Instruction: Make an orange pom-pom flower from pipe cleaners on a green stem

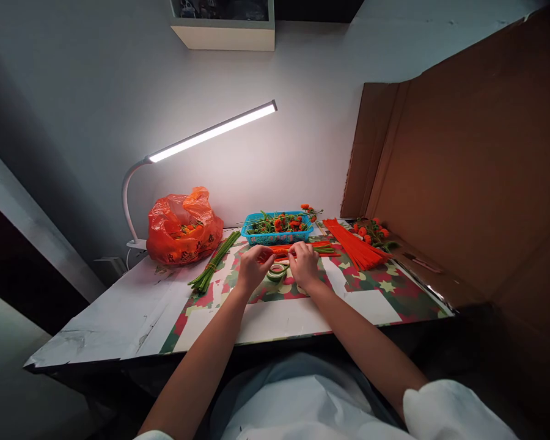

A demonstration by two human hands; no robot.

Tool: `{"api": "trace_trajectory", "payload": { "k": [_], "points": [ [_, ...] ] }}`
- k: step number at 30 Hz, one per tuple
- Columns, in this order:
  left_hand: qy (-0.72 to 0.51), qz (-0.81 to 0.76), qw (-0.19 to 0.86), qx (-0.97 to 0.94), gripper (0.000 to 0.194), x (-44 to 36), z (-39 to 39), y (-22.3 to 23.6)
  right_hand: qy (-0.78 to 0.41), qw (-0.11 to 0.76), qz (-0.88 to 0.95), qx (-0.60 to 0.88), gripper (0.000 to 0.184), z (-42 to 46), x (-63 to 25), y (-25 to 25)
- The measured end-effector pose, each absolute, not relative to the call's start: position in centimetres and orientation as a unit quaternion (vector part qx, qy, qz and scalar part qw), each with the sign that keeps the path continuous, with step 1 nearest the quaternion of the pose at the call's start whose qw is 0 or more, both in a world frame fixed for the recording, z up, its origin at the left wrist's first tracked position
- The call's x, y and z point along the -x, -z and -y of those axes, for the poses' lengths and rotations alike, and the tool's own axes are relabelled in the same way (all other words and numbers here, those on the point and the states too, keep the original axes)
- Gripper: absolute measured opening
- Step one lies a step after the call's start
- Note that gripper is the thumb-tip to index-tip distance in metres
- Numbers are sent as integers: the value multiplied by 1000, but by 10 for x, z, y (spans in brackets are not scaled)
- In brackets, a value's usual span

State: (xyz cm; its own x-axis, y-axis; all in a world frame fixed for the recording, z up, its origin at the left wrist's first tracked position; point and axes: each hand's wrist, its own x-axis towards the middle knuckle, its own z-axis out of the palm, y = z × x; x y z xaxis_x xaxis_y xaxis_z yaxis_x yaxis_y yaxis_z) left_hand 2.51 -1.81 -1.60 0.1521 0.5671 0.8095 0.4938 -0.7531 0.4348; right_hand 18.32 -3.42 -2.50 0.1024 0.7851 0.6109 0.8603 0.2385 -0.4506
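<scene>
My left hand and my right hand are close together over the table, fingers pinched. Between them stretches a thin orange-red fuzzy piece, like a bent pipe cleaner, with an end at each hand. Its exact shape is too small to make out. Just below it lies a roll of green tape. Behind my hands are more orange-red strips and some green stems. A fan of orange-red pipe cleaners rests to the right, and a banded bundle of green stems to the left.
A blue basket of orange flowers and green stems stands behind my hands. At the back left are a red plastic bag and a lit lamp. More orange flowers lie at the right, beside a tall cardboard sheet.
</scene>
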Motion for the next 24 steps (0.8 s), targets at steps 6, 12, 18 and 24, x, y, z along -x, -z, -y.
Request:
{"api": "trace_trajectory", "payload": {
  "k": [6,12,18,24],
  "points": [
    [-561,-365,50,-741,11,-26,18,16,34,423,656,624,13,34,-183,24],
    [-571,-367,67,-731,12,-26,20,14,26,427,650,629,14,32,-184,25],
    [-579,-366,70,-725,11,-25,20,13,22,420,650,633,14,31,-186,26],
    [-564,-353,55,-745,9,-23,19,13,39,403,671,621,14,35,-187,22]
  ]
}}
